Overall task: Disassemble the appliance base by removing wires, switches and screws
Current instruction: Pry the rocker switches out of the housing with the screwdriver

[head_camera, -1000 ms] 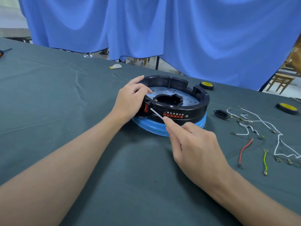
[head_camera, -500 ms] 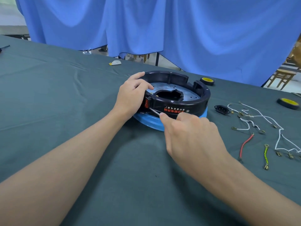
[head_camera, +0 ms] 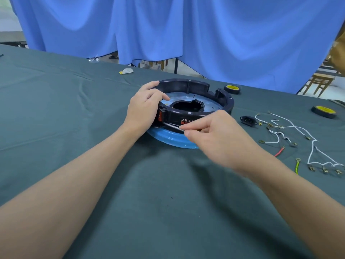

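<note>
Gripping the left side of the appliance base, the left hand curls its fingers over the black rim, with the thumb on the outside. The base sits flat on the table, a black ring above a blue rim.

Inside the ring lies one pale metal plate with small holes and a large dark opening in its middle. What is in that opening cannot be made out.

One red switch sits in the near left wall of the base, just beside the left hand. The right hand, in front of the base, pinches a thin silvery rod between thumb and fingertips. The rod's far end reaches the wall just below the switch.

A label with red and white writing on the near wall is partly hidden by the right hand and too small to read.

Right of the base lie one black power socket, a tangle of white wires too knotted to count, one red wire and one green-yellow wire. Two black rolls with yellow tops lie there too, one near the base, the other well apart from it. One small white scrap lies behind the base to the left.
</note>
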`<act>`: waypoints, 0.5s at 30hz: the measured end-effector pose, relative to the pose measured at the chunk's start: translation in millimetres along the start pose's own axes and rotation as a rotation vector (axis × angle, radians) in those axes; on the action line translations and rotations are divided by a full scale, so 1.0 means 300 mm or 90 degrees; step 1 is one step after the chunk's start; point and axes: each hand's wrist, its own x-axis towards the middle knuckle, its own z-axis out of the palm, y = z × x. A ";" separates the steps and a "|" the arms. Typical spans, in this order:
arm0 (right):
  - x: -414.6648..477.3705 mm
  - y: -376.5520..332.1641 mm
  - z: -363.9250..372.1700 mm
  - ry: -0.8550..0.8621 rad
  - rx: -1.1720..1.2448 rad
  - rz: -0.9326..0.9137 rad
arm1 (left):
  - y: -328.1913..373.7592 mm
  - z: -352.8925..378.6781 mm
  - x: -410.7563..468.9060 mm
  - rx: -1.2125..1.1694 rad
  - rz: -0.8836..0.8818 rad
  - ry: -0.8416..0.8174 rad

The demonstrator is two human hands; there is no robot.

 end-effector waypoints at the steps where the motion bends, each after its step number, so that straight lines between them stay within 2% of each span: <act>1: 0.003 0.016 -0.001 -0.023 0.162 0.081 | -0.001 0.000 0.000 0.000 0.000 0.000; 3: 0.010 0.045 0.001 -0.092 0.421 0.227 | -0.003 0.000 0.000 -0.004 -0.002 0.000; 5: 0.009 0.060 0.003 -0.152 0.567 0.317 | -0.002 0.000 0.002 -0.007 -0.006 -0.002; 7: 0.004 0.059 0.004 -0.160 0.598 0.329 | 0.000 -0.001 0.002 -0.008 -0.007 -0.002; 8: -0.001 0.052 0.005 -0.137 0.558 0.304 | 0.000 0.000 0.002 -0.008 -0.005 -0.001; 10: -0.014 0.026 0.002 -0.062 0.314 0.187 | -0.001 0.004 0.002 -0.008 -0.005 -0.001; 13: -0.033 -0.023 -0.005 0.021 -0.288 -0.065 | 0.003 0.011 0.001 -0.012 -0.009 -0.001; 15: -0.048 -0.077 -0.007 0.052 -0.507 -0.171 | 0.006 0.016 -0.002 -0.010 -0.006 0.003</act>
